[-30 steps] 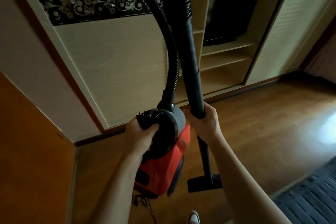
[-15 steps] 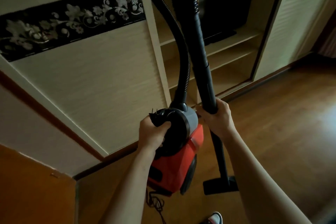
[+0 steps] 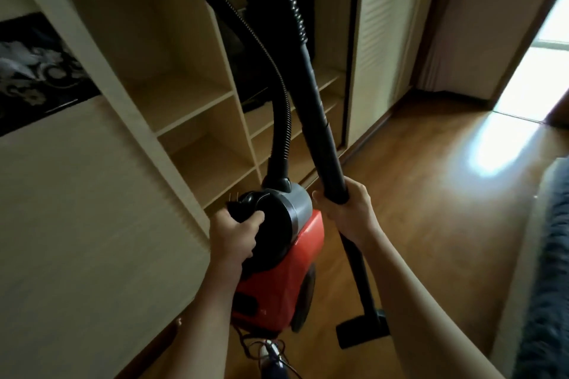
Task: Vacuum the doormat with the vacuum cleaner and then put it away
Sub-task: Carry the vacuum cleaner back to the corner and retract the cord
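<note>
Vacuum cleaner body (image 3: 277, 283): red, with a grey band (image 3: 297, 209) and black front cap (image 3: 271, 224). Hose (image 3: 281, 120): black, ribbed. Wand (image 3: 320, 120) and floor nozzle (image 3: 360, 329): black. Shelving (image 3: 184, 108): pale beige wood grain. Door strip (image 3: 40, 71): black, white floral scrolls. Floor (image 3: 431, 194): orange-brown wood. Rug (image 3: 548, 271): dark blue-grey.

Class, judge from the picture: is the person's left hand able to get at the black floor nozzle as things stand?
Probably not. The left hand grips the black handle of the red canister vacuum cleaner, whose body stands between it and the black floor nozzle low on the right.
</note>
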{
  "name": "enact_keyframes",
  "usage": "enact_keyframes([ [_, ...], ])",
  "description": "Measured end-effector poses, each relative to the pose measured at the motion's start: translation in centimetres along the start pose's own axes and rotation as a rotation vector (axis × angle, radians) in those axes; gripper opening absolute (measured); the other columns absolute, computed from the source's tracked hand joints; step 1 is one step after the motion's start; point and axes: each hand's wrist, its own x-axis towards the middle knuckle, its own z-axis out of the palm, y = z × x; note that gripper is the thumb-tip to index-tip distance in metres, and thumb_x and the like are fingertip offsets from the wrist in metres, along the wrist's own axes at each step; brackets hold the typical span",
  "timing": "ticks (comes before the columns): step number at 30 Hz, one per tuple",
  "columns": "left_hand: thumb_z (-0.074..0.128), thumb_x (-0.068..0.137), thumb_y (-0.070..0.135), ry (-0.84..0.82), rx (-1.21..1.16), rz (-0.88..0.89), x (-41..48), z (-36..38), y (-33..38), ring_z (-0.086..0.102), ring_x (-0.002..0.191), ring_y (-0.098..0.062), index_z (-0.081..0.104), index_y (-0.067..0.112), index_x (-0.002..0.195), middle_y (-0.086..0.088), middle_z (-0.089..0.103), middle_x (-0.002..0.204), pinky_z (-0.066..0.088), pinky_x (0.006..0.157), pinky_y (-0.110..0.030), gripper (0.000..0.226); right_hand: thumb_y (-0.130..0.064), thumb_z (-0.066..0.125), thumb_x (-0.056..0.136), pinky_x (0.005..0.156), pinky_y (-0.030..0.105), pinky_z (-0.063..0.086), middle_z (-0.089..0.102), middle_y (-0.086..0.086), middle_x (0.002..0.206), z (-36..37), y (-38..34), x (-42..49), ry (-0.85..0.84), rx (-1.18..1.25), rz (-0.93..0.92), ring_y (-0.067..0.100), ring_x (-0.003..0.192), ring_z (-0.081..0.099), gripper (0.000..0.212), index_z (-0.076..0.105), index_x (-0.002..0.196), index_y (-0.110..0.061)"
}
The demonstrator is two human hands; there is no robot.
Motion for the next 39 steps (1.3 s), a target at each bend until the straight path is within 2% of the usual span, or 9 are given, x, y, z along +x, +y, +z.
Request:
enact_keyframes([
  [7, 0.071, 0.081, 0.013, -0.209, 0.026, 0.109, 11.5, 5.7, 1.4, 0.039, 0.028, -0.011, 0.057, 0.007, 0.065, 0.001, 0.048, 0.044, 0.030, 0.035, -0.017, 0.022, -0.001, 0.076, 0.081, 0.048, 0.030, 0.044, 0.055, 0.000, 0.054, 0.1, 3.7, 9.3, 0.223, -0.116, -0.001, 0.011, 0.049, 0.049, 0.045, 0.058, 0.061, -0.037],
  [11, 0.072, 0.067, 0.029, -0.339, 0.045, 0.181, 19.3, 9.3, 3.0, 0.046, 0.038, -0.014, 0.055, 0.021, 0.052, 0.011, 0.051, 0.045, 0.036, 0.042, -0.018, 0.024, -0.007, 0.078, 0.080, 0.047, 0.029, 0.044, 0.056, 0.002, 0.053, 1.0, 4.7, 15.2, 0.394, -0.178, -0.003, 0.011, 0.046, 0.051, 0.032, 0.057, 0.065, -0.025],
  [15, 0.075, 0.073, 0.019, -0.452, 0.084, 0.240, 25.0, 11.7, 5.6, 0.050, 0.041, -0.014, 0.055, 0.023, 0.050, 0.013, 0.052, 0.042, 0.037, 0.044, -0.020, 0.031, 0.002, 0.077, 0.083, 0.046, 0.020, 0.044, 0.055, -0.006, 0.052, 1.5, 4.6, 19.4, 0.549, -0.185, 0.000, 0.005, 0.045, 0.051, 0.023, 0.058, 0.070, -0.001],
  [17, 0.075, 0.074, 0.016, -0.496, 0.126, 0.299, 27.2, 12.8, 6.7, 0.055, 0.046, -0.016, 0.057, 0.024, 0.053, 0.013, 0.054, 0.046, 0.040, 0.045, -0.021, 0.029, -0.006, 0.077, 0.084, 0.045, 0.028, 0.046, 0.056, -0.004, 0.052, 1.2, 4.5, 21.0, 0.599, -0.199, 0.001, 0.011, 0.045, 0.053, 0.026, 0.056, 0.071, 0.003],
  [20, 0.078, 0.075, 0.016, -0.560, 0.139, 0.354, 29.4, 14.2, 8.0, 0.068, 0.065, -0.018, 0.069, 0.021, 0.075, 0.008, 0.067, 0.068, 0.053, 0.054, -0.028, 0.011, -0.036, 0.072, 0.077, 0.048, 0.048, 0.047, 0.056, 0.017, 0.058, 0.6, 4.5, 22.6, 0.675, -0.196, -0.023, 0.037, 0.050, 0.055, 0.042, 0.055, 0.072, 0.003],
  [22, 0.079, 0.075, 0.016, -0.593, 0.134, 0.346, 30.6, 15.3, 8.7, 0.071, 0.078, -0.017, 0.072, 0.015, 0.091, 0.004, 0.072, 0.082, 0.060, 0.065, -0.033, 0.018, -0.040, 0.071, 0.077, 0.046, 0.054, 0.047, 0.055, 0.018, 0.057, 0.1, 5.0, 23.6, 0.724, -0.199, -0.031, 0.039, 0.050, 0.055, 0.045, 0.054, 0.070, 0.002],
  [29, 0.080, 0.074, 0.014, -0.655, 0.116, 0.383, 33.7, 20.4, 10.9, 0.069, 0.073, -0.011, 0.065, 0.029, 0.073, 0.009, 0.069, 0.074, 0.051, 0.056, -0.023, 0.022, -0.041, 0.070, 0.077, 0.050, 0.056, 0.045, 0.051, 0.028, 0.059, -2.2, 8.0, 27.3, 0.755, -0.250, 0.061, 0.043, 0.052, 0.051, 0.049, 0.051, 0.067, 0.003],
  [34, 0.080, 0.075, 0.017, -0.652, 0.126, 0.357, 35.5, 26.3, 12.1, 0.072, 0.074, -0.016, 0.065, 0.031, 0.075, 0.008, 0.072, 0.077, 0.061, 0.062, -0.036, 0.021, -0.038, 0.069, 0.076, 0.050, 0.052, 0.045, 0.052, 0.023, 0.059, -5.8, 10.9, 30.7, 0.757, -0.262, 0.100, 0.040, 0.052, 0.051, 0.039, 0.052, 0.066, -0.005],
  [39, 0.078, 0.078, 0.015, -0.682, 0.168, 0.374, 37.4, 35.0, 14.5, 0.069, 0.070, -0.019, 0.063, 0.029, 0.079, 0.003, 0.069, 0.077, 0.054, 0.054, -0.028, 0.021, -0.028, 0.071, 0.078, 0.048, 0.047, 0.043, 0.051, 0.021, 0.058, -12.0, 14.2, 35.7, 0.781, -0.240, 0.083, 0.034, 0.049, 0.048, 0.033, 0.052, 0.066, -0.005],
])
